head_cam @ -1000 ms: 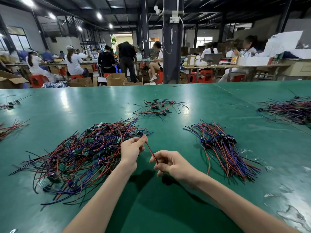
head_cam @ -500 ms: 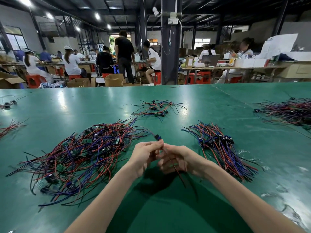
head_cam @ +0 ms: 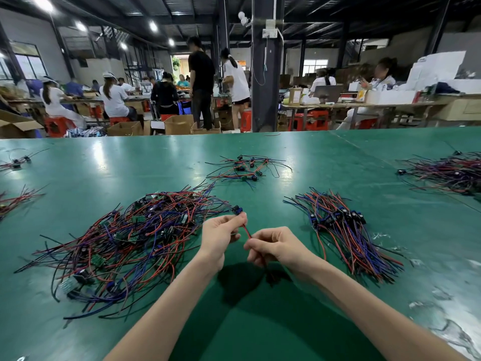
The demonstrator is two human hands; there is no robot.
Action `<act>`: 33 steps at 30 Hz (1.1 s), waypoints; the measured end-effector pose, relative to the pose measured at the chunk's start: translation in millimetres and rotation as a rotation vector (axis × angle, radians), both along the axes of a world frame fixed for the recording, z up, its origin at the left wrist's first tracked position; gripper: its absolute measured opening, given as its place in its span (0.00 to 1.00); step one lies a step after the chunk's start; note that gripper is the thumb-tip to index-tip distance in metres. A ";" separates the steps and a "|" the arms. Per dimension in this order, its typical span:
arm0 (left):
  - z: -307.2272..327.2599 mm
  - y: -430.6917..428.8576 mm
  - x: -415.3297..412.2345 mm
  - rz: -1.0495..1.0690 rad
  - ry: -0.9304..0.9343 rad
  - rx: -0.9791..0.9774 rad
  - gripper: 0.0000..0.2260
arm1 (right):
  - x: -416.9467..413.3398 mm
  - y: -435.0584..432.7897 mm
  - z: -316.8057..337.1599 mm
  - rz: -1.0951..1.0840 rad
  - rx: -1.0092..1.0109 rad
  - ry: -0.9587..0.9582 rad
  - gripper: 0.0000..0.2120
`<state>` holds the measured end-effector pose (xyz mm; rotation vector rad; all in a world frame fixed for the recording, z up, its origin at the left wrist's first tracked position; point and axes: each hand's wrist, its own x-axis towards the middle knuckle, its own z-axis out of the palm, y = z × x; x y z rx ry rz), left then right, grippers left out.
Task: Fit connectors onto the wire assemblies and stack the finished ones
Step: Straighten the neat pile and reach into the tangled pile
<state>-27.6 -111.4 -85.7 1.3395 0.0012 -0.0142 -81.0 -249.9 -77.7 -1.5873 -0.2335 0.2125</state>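
Over the near part of the green table (head_cam: 260,324), both hands hold one wire assembly (head_cam: 246,231). The right hand (head_cam: 276,247) pinches its red lead between curled fingers, and the wire's loose ends trail below the fist. The left hand (head_cam: 221,238) grips the upper end, fingertips closed just under the blue connector (head_cam: 237,210). Left of the held assembly sprawls a tangled heap (head_cam: 135,238) of red, blue and black wires (small green boards show among them). Right of it lies a tidier stack (head_cam: 343,230), connectors bunched together. Beyond it sits a small loose cluster (head_cam: 247,168).
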 end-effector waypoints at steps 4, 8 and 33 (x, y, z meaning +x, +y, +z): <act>0.6 17.2 12.6 0.117 0.032 -0.034 0.07 | -8.0 8.1 -3.2 0.092 -0.044 -0.028 0.07; 0.8 28.5 20.0 0.169 0.048 -0.088 0.07 | -11.0 12.9 -0.6 0.165 -0.082 -0.049 0.08; 0.1 -8.1 -13.2 -0.260 0.077 -0.043 0.09 | 4.2 -6.2 6.9 -0.054 -0.128 -0.037 0.09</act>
